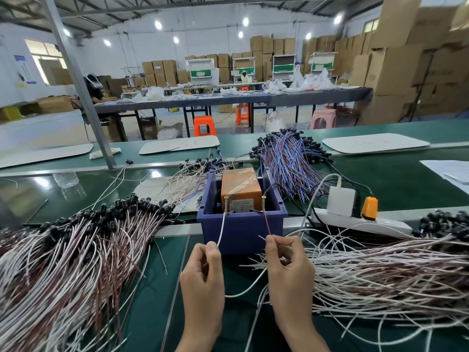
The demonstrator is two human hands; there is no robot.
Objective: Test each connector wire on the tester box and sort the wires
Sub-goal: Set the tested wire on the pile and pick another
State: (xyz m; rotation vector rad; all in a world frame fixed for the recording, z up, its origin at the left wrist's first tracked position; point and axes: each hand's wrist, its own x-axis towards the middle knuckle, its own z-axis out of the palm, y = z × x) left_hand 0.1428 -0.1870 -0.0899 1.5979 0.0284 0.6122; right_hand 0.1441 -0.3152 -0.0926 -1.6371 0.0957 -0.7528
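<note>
An orange tester box (241, 185) sits inside a blue plastic bin (241, 227) at the centre of the green bench. Two brass contact posts stand at the bin's front. My left hand (203, 283) pinches a white wire (221, 229) whose tip touches the left post (225, 203). My right hand (289, 278) pinches a brown wire (267, 222) whose tip meets the right post (263, 201). The black connector of this pair shows dimly inside my right palm. A big pile of white and brown wires with black connectors (76, 250) lies left. Another pile (380, 273) spreads right.
A white power strip (363, 221) with a white adapter and an orange plug lies right of the bin. Blue and brown wires (289, 161) are heaped behind it, thin loose wires (187, 181) behind left. A grey post (83, 97) rises at the left. White trays line the conveyor.
</note>
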